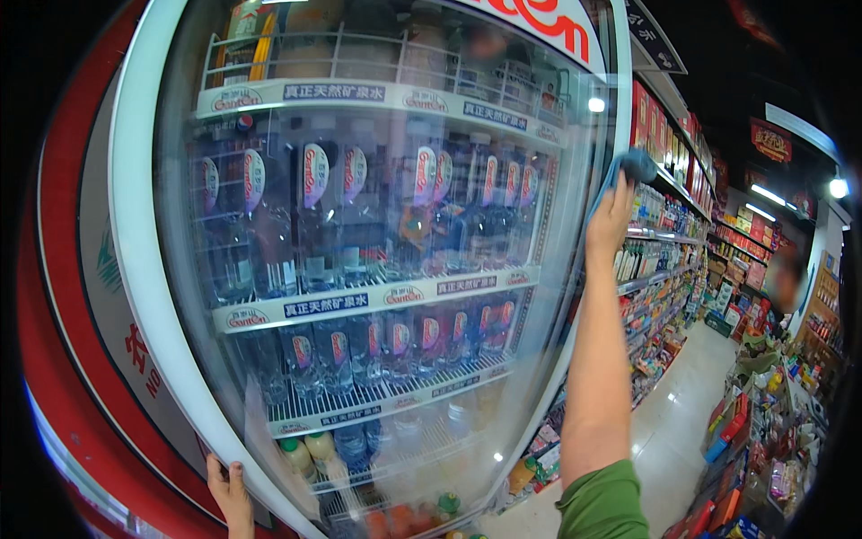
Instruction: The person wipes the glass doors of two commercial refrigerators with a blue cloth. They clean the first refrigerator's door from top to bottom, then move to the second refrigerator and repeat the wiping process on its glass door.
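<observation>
Before me stands a tall refrigerated display cabinet with a white-framed glass door (377,269). My right hand (609,212) is raised at the door's right edge, holding a blue cloth (630,168) against the frame. Low on the opposite side, my left hand (229,482) grips the white door frame (131,222); part of its fingers is hidden. Behind the glass, Ganten water bottles (313,202) line a shelf, with smaller water bottles (401,343) one level down. Green-capped bottles (300,458) sit lower still.
A red panel (50,283) curves along the left. Right of the cabinet, stocked store shelves (660,249) run back beside a tiled aisle (687,397). Boxes and packaged goods (754,431) crowd the aisle's right side. A person (784,283) is farther back there.
</observation>
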### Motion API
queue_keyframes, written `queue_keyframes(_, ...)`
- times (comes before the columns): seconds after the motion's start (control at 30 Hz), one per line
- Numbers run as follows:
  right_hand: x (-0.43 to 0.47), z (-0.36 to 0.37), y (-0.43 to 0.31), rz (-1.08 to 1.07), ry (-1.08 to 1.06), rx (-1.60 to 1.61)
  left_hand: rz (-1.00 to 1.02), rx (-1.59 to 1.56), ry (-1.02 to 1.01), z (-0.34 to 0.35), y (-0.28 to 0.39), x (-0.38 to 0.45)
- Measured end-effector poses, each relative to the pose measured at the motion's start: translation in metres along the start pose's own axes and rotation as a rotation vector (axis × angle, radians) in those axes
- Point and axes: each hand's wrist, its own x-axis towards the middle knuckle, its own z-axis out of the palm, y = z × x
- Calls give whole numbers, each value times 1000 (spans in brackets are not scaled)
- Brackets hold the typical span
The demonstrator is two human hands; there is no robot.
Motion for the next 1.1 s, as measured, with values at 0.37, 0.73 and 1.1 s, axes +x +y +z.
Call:
queue_keyframes(0.37,-168,-63,-55,185,30,-4,-126,-30,-74,-6,-24,-1)
queue_keyframes(0.73,-285,-127,-256,-631,-431,482,-112,38,-77,-4,-6,1)
queue_keyframes(1.1,2,-4,-386,-785,81,445,-64,9,-55,7,-13,0)
